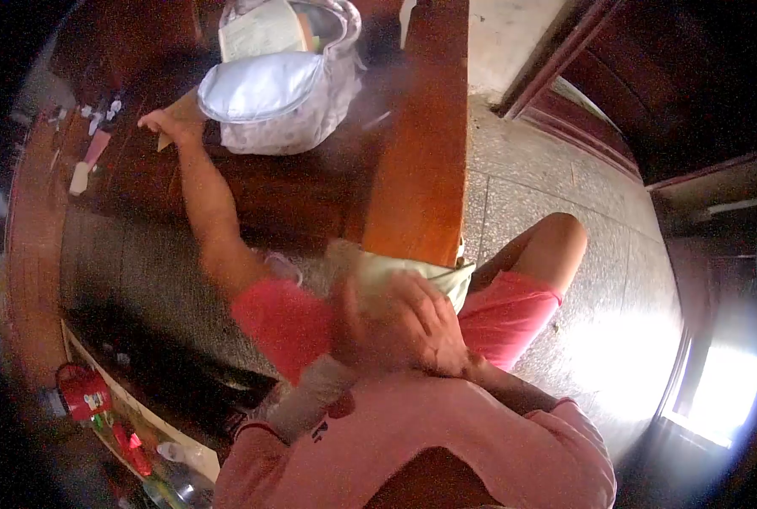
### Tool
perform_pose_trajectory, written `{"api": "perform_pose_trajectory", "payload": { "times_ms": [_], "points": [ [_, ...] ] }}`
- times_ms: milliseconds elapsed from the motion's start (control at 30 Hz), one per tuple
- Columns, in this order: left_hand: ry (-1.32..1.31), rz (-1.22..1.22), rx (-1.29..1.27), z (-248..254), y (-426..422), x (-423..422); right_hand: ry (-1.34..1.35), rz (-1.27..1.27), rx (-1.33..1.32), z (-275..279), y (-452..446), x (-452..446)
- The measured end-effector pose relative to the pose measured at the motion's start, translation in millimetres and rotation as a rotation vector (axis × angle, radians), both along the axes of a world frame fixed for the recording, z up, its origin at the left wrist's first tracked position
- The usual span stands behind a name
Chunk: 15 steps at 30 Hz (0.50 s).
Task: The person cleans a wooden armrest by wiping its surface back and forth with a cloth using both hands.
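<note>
A pale green cloth (pixel 448 278) lies over the end of a wooden plank seat, between my legs. My right hand (pixel 425 322) is on the cloth, its fingers bent together over the near edge. Close beside it, my left hand (pixel 363 327) is smeared by motion, and its fingers cannot be made out. The two hands nearly overlap, so whatever lies between them is hidden. Ahead stands a pale patterned bag (pixel 298 127) with its lid folded open. A printed paper or book (pixel 264 32) shows inside it.
My bare left foot (pixel 170 127) rests near the bag on dark wood. Small items and a pink-and-cream object (pixel 90 161) lie further left. At lower left are a red container (pixel 84 392) and other goods. Speckled floor (pixel 514 187) stretches right toward a dark door frame.
</note>
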<state>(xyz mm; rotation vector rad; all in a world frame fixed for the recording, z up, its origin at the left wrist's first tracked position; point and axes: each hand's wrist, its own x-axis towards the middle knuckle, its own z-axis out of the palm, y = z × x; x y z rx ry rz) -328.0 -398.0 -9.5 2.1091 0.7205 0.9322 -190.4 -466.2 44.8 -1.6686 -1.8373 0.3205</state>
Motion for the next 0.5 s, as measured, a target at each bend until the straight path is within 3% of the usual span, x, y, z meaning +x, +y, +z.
{"api": "perform_pose_trajectory", "payload": {
  "times_ms": [133,333,367,467,500],
  "points": [
    [0.067,-0.043,0.153,41,36,20,-0.121,-0.013,-0.008,16,20,12],
    [0.306,-0.296,0.262,73,99,56,-0.136,-0.237,-0.048,34,60,40],
    [0.275,-0.349,0.241,83,110,69,-0.309,-0.211,-0.015,40,68,48],
    [0.260,-0.417,0.310,82,147,109,-0.207,-0.316,-0.060,6,95,81],
    [0.268,-0.424,0.354,75,160,122,-0.194,-0.265,-0.093,20,108,96]
  ]
}}
